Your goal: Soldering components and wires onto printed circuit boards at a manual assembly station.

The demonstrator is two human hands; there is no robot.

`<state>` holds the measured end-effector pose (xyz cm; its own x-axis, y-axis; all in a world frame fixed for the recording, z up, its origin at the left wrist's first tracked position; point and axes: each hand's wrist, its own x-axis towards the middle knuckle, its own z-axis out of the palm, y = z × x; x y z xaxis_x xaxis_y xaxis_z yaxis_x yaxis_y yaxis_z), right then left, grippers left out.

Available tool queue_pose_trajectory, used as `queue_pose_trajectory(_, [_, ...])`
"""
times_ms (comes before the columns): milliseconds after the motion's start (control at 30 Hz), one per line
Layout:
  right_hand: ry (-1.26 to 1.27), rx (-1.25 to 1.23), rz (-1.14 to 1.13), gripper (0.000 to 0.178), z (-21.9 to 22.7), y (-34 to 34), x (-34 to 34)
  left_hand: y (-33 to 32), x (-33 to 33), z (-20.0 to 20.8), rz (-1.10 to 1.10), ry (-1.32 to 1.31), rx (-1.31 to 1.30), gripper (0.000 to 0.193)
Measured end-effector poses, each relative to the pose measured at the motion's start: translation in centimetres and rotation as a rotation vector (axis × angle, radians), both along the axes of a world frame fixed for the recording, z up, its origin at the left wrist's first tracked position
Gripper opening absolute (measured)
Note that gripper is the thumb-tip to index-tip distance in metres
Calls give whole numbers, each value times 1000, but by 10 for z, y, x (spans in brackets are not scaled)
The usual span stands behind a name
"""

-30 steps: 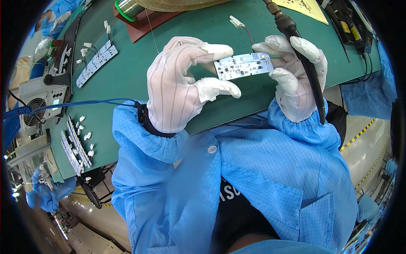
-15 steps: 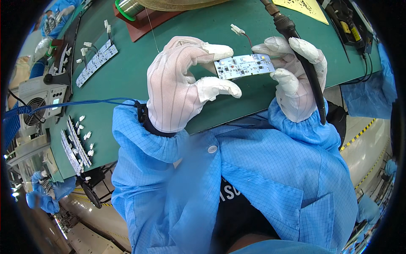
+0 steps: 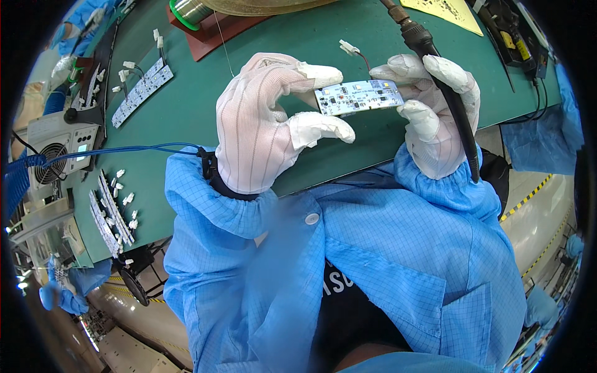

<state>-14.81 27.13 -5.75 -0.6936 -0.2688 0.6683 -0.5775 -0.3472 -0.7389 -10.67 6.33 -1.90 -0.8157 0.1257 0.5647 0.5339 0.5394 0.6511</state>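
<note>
A narrow white circuit board, dotted with small parts, is held up over the bench between my gloved hands. My left hand has its fingers at the board's left end; its thumb curves below, apart from the front face. Thumb and fingers of my right hand take the right end. That same hand also keeps a soldering iron with a black handle, its metal end pointing up and away. Behind the board, a white connector on a short dark red lead sticks out. White caps cover several fingertips.
A solder spool stands on a red-brown base at the back. More boards with connectors lie on the green bench, one at the far left, several at the near left. A blue cord runs to my left wrist. Co-workers' hands show at left.
The circuit board has tilted very slightly between my hands. Both hands and the soldering iron stay nearly where they were. Co-workers' hands at the left edge have shifted.
</note>
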Motion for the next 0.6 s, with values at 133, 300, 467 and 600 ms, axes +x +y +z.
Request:
queue_pose_trajectory(133, [-4, 0, 16, 46, -1, 1, -1, 1, 2, 1, 11, -16, -4, 46])
queue_pose_trajectory(300, [12, -24, 28, 50, -3, 2, -3, 1, 1, 2, 11, -21, -39, 47])
queue_pose_trajectory(467, [6, -62, 47, 54, -4, 2, -2, 1, -1, -2, 33, 26, -56, 48])
queue_pose_trajectory(600, [30, -96, 99, 56, -5, 3, -5, 3, 0, -1, 44, 22, -48, 47])
